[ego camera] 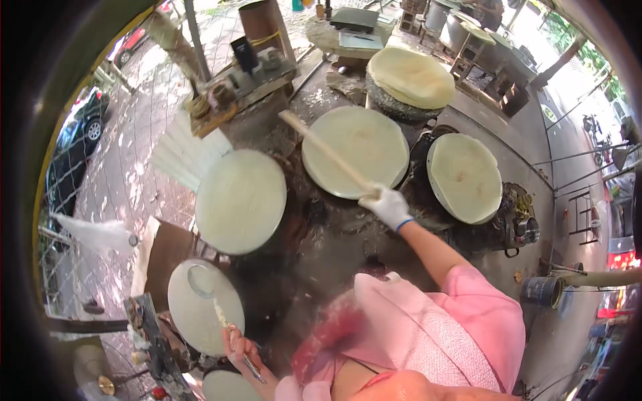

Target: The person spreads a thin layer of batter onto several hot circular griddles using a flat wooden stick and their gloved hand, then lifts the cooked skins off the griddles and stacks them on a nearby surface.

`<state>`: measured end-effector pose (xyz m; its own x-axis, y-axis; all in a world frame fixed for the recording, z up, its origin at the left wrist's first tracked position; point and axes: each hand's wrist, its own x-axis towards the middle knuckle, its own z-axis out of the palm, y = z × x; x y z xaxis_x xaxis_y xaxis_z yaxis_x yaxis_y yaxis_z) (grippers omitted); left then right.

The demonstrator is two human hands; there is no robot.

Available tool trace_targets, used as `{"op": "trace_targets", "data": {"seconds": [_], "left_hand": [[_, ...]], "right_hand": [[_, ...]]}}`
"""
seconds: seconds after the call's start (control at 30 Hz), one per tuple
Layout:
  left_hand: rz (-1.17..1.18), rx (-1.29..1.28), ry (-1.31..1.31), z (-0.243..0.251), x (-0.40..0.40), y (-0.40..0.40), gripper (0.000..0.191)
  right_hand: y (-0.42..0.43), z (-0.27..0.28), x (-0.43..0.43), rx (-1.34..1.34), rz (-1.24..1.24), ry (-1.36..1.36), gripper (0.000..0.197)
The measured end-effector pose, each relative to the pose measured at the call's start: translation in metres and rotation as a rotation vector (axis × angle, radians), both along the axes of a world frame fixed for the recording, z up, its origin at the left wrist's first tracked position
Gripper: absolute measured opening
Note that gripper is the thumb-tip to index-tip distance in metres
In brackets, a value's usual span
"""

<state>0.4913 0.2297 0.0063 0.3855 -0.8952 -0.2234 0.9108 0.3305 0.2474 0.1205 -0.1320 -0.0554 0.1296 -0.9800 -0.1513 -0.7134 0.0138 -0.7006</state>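
Note:
My right hand [387,205], in a white knit glove, grips a flat wooden stick [328,150]. The stick reaches over a large round flatbread [371,130] on the middle griddle. At lower left my bare left hand [242,350] holds a metal ladle [219,312] with pale batter stuck along its handle. The ladle's round bowl rests at the upper part of a batter-covered griddle [205,328]. Another round of pale batter [243,200] lies between the two hands' griddles. To the right, a flatbread [464,180] with lifted, uneven edges covers a further griddle.
A thick stack of flatbreads [411,75] sits on a round stand at the back. Part of another griddle [228,386] shows at the bottom edge. A cluttered wooden shelf [246,90], a cardboard sheet [173,258] and a metal pot [527,230] stand around the griddles. Farther back is another person [489,12].

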Motion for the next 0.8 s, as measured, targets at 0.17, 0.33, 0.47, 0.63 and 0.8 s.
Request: {"op": "trace_targets", "data": {"seconds": [0.17,0.33,0.47,0.63,0.8], "left_hand": [[-0.171,-0.029,0.145,0.018,-0.058,-0.104,0.034],[-0.265,0.071,0.01,0.054,-0.098,-0.165,0.04],[-0.179,0.094,0.122,0.072,-0.129,-0.211,0.037],[-0.232,0.051,0.099,0.03,-0.104,-0.253,0.039],[-0.43,0.027,0.114,0.029,-0.086,-0.283,0.041]], "right_hand": [[-0.124,-0.033,-0.119,-0.124,-0.282,0.24,0.1],[-0.163,-0.051,-0.126,0.1,-0.323,0.096,0.104],[-0.174,-0.048,-0.119,0.141,-0.269,0.112,0.102],[-0.182,-0.035,-0.109,0.072,-0.264,0.129,0.083],[-0.192,-0.036,-0.08,-0.013,-0.354,0.007,0.06]]}}
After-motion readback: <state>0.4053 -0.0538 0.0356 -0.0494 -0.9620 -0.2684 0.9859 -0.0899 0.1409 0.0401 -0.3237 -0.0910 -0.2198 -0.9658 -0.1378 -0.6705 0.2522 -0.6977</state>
